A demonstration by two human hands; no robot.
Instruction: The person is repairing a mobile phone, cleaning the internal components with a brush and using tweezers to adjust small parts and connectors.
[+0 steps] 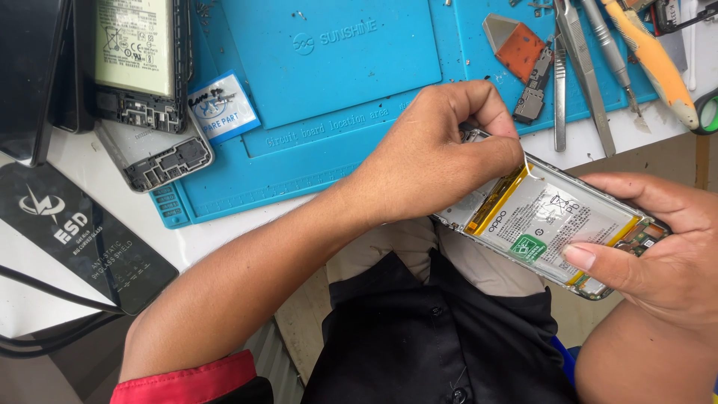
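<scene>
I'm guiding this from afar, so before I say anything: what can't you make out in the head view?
- What the left hand pinches at the opened phone: its own fingers cover the phone's upper corner.
- The phone's lower end: hidden under the right hand.
- The tweezers and yellow-handled tool: cut off by the top edge.
- The second opened phone: cut off by the top edge.

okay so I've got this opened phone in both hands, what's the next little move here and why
Probably lift gently with the left hand, whose fingertips pinch at the top edge of the opened phone, right beside the battery. The right hand already grips the lower end with its thumb on the battery, so the frame looks braced.
</scene>
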